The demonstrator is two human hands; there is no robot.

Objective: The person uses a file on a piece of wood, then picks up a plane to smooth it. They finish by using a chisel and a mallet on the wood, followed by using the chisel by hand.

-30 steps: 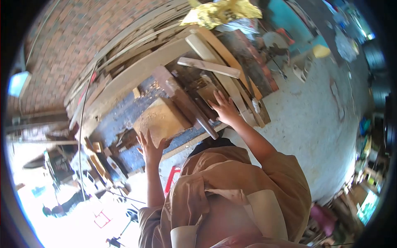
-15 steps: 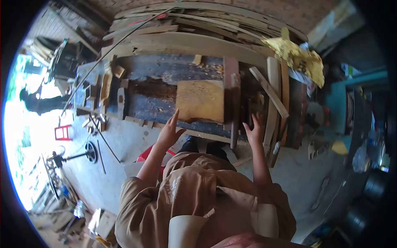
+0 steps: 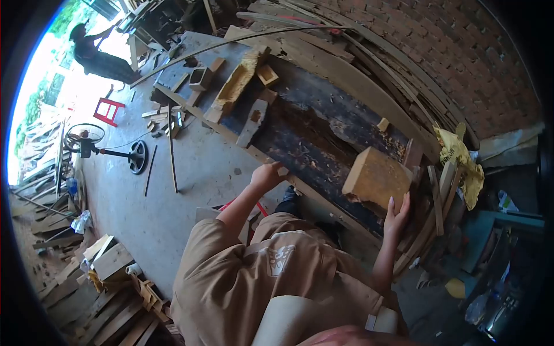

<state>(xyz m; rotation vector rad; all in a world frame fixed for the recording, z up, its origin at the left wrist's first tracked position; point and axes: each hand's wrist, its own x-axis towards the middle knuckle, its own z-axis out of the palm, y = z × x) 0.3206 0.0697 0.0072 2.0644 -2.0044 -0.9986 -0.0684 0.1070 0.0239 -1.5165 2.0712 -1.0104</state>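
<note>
A thick yellowish wooden block point(image 3: 381, 179) with a rough near edge rests on the dark, worn workbench point(image 3: 294, 147). My right hand point(image 3: 397, 216) touches the block's near right corner, its fingers stretched out and apart. At the bench's near edge is my left hand point(image 3: 269, 176), fingers curled against the edge; what they hold, if anything, is hidden. Left of the block lie a grey wooden piece with a hole point(image 3: 253, 123), a hollowed yellow wooden piece point(image 3: 238, 85) and a small wooden box point(image 3: 267, 75).
Long boards point(image 3: 323, 57) line the far side by a brick wall. A yellow sack point(image 3: 460, 155) lies at the right end. On the left are a fan point(image 3: 86, 140), a red stool point(image 3: 108, 111) and scrap wood. Another person point(image 3: 101, 57) stands at the far left.
The view has turned toward the left. My left hand has moved left to the bench edge and curled. My right hand has come to the block, which now sits at a different angle.
</note>
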